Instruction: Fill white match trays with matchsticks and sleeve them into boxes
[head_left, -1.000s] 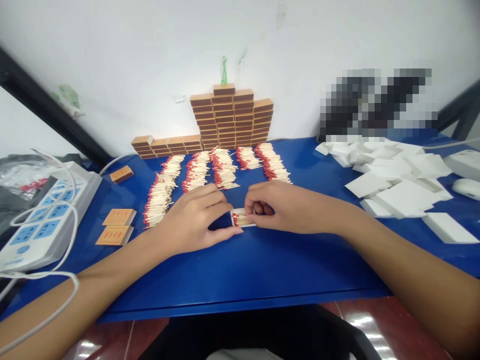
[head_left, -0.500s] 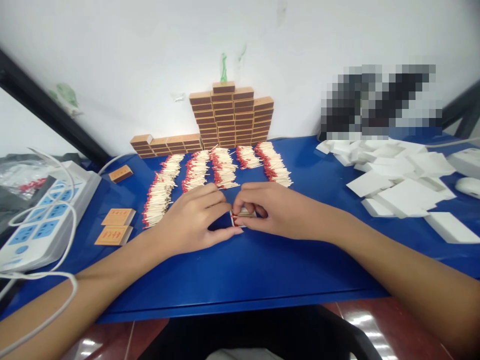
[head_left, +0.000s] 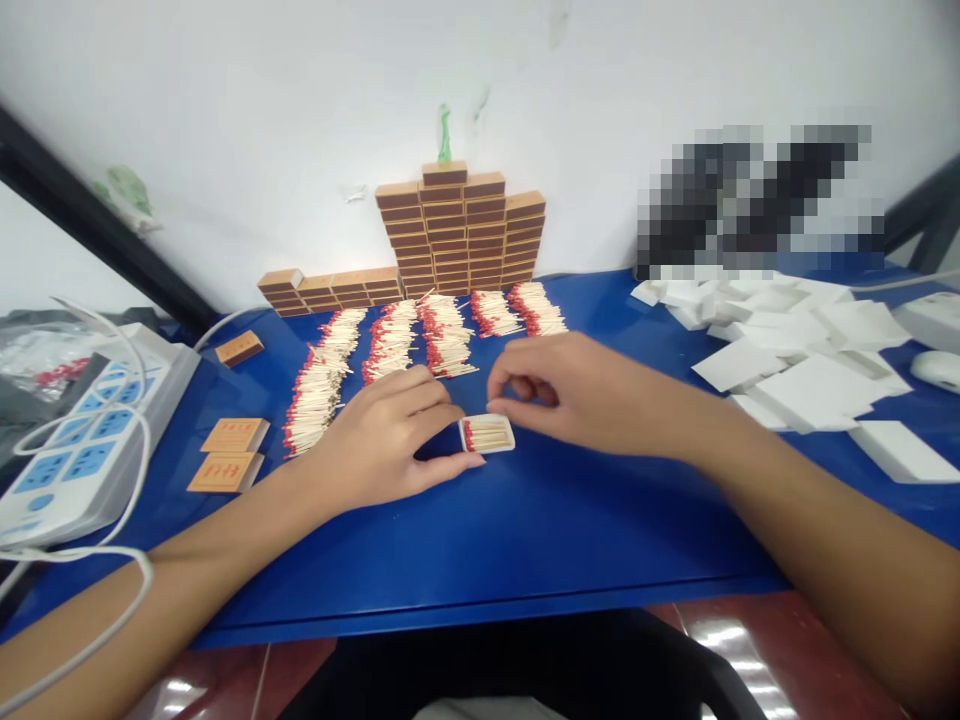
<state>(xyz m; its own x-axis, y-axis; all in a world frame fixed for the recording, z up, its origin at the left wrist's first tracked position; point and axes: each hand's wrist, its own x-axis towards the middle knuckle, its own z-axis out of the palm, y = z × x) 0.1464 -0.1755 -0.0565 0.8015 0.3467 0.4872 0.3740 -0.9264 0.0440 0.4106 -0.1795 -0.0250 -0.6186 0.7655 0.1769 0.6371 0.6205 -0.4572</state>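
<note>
A small white matchbox tray [head_left: 512, 436] lies on the blue table with a layer of red-tipped matches [head_left: 487, 434] inside. My left hand [head_left: 394, 437] steadies the tray's left end between thumb and fingers. Just beyond the tray's far right corner hovers my right hand [head_left: 551, 390], its fingers loosely curled and the thumb slightly apart. No match shows in it. Behind both hands, rows of loose matches [head_left: 318, 385] lie side by side, the rightmost row [head_left: 537, 308] partly hidden by my right hand.
Matchboxes [head_left: 448, 240] are stacked against the wall, with a lower row to their left. Orange matchboxes [head_left: 234, 435] lie at the left, near a white power strip [head_left: 82, 440] and its cable. White trays [head_left: 810, 385] are heaped at the right.
My right hand has lifted out of the tray and moved up and to the right, uncovering the matches inside. My left hand stays in place on the tray.
</note>
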